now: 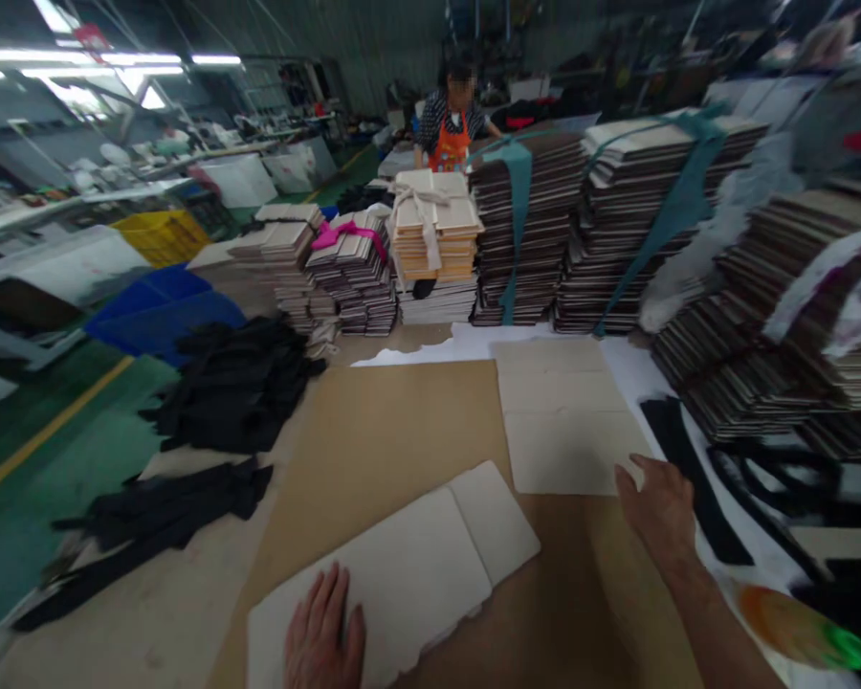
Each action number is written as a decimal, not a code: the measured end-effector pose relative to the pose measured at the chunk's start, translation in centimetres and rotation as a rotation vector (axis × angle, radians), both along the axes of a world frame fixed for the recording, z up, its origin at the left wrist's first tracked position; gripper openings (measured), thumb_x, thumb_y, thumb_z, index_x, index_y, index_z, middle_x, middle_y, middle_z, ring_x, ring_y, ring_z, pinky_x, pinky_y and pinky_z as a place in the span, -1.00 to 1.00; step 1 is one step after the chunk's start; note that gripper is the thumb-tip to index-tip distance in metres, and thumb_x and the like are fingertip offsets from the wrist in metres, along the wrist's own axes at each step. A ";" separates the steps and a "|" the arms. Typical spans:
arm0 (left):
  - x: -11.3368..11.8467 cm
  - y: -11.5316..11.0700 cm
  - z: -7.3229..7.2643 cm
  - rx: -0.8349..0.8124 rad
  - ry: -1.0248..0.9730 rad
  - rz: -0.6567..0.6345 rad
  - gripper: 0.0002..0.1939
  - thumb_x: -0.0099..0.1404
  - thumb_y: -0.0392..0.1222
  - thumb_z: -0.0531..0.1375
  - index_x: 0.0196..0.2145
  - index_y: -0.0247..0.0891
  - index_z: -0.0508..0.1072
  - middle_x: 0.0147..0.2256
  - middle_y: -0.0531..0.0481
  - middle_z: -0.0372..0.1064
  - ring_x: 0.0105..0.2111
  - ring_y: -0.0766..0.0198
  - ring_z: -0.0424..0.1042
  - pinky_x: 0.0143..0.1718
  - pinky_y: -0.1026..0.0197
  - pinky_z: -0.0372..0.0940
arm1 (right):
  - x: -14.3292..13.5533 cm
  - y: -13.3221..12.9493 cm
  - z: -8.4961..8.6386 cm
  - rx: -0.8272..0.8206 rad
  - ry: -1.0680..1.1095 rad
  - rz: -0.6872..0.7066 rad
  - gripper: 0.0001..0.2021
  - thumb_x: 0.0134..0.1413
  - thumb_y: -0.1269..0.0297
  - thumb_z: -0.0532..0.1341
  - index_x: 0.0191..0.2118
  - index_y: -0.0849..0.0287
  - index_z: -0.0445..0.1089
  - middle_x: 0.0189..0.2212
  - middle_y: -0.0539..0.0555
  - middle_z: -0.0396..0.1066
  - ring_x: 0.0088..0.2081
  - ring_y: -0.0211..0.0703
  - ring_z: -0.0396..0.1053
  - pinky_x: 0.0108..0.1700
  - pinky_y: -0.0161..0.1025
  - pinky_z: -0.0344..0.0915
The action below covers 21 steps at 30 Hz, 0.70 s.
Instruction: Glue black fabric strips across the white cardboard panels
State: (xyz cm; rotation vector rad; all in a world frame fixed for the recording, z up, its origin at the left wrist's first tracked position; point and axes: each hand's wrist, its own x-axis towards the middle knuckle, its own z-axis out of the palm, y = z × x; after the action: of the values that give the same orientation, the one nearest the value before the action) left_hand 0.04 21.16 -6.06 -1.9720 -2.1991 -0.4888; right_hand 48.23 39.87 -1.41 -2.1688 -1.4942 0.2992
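On brown board (402, 411), pale panel (430, 545) under left hand (324, 632).

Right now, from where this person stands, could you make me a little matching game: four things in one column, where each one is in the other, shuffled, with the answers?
Things
1. Left hand
2. Right hand
3. Pink tie
4. Blue bin

Places
A. At the near right corner of the farther pale board
B. Off to the left, next to a yellow bin
C. Lying flat on the nearer pale board
D. Across the top of a stack at the back

Pairs: 1-C, 2-A, 3-D, 4-B
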 end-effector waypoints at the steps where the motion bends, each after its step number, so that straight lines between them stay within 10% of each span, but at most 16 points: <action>1: 0.5 -0.1 0.6 -0.001 -0.005 0.004 -0.43 0.34 -0.10 0.02 0.29 -0.21 0.16 0.20 -0.22 0.27 0.22 -0.06 0.21 0.18 -0.20 0.14 | -2.3 -1.1 -0.1 -0.017 0.079 0.091 -0.50 0.10 0.04 0.03 -0.05 0.34 0.41 -0.03 0.41 0.38 0.03 0.24 0.33 0.07 0.12 0.24; 5: 1.5 -0.2 1.5 -0.022 -0.037 0.023 -0.47 0.34 -0.16 0.05 0.25 -0.23 0.21 0.20 -0.20 0.27 0.24 -0.01 0.17 0.22 -0.16 0.09 | -13.0 -6.2 -0.8 -0.131 0.438 0.538 -0.64 0.15 0.09 0.04 -0.09 0.14 0.45 -0.15 0.14 0.45 -0.23 -0.10 0.42 -0.11 -0.18 0.37; 9: 1.5 -0.5 1.6 -0.024 -0.093 0.007 -0.48 0.33 -0.22 0.07 0.24 -0.24 0.21 0.22 -0.20 0.24 0.25 -0.02 0.15 0.23 -0.19 0.08 | -19.7 -8.4 -1.9 -0.123 0.479 0.512 -0.64 0.11 0.16 0.09 -0.07 0.20 0.45 -0.11 0.23 0.40 -0.09 0.04 0.38 0.05 -0.05 0.29; 14: 1.5 -0.6 1.7 0.010 -0.197 0.019 -0.48 0.33 -0.22 0.09 0.23 -0.22 0.21 0.20 -0.23 0.25 0.23 -0.04 0.17 0.23 -0.25 0.08 | -21.2 -8.8 -2.1 -0.109 0.512 0.470 -0.67 0.09 0.13 0.09 -0.12 0.17 0.43 -0.10 0.24 0.35 0.01 0.10 0.28 0.13 0.00 0.17; 21: 1.4 -1.2 2.0 0.045 -0.297 0.113 -0.44 0.36 -0.15 0.07 0.28 -0.28 0.10 0.22 -0.28 0.17 0.22 0.01 0.19 0.19 -0.12 0.22 | -21.1 -9.5 -0.9 -0.275 0.718 0.388 -0.69 0.08 -0.07 0.12 -0.43 0.07 0.34 -0.58 -0.04 0.33 -0.48 -0.13 0.28 -0.37 -0.24 0.23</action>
State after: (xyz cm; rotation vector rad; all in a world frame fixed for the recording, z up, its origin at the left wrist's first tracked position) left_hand 1.45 20.01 -4.03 -1.8400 -2.4287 -0.8550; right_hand 27.09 30.42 -2.29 -1.6390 -1.4631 1.3222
